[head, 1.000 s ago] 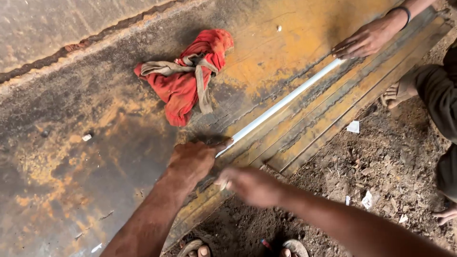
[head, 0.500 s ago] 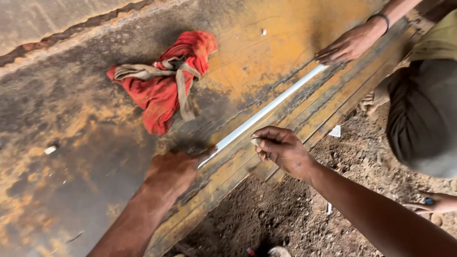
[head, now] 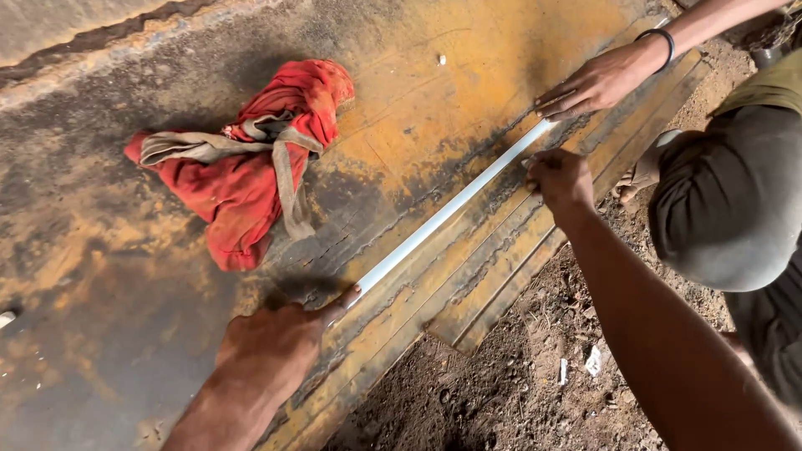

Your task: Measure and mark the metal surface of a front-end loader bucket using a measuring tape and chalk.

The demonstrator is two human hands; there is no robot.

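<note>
- Your right hand (head: 561, 177) has travelled up the long white measuring strip (head: 451, 209) since a moment ago: it was close to your left hand, and now it sits near the far end, fingers curled in a narrow pinch at the strip's edge. Whether it grips anything small, you cannot tell.
- Your left hand (head: 280, 342) stays put, fingers closed, 1 fingertip pressing the near end of the strip down.
- That shift reads as the work moving from the near end to the far end.
- The strip lies diagonally along the rusty yellow steel plate (head: 434, 108), just above its ridged edge.
- Count: 1 strip, 1 crumpled red and beige cloth (head: 242, 167), 3 hands.
- The 3rd, a co-worker's hand with a dark wristband (head: 597, 81), rests flat at the far end.
</note>
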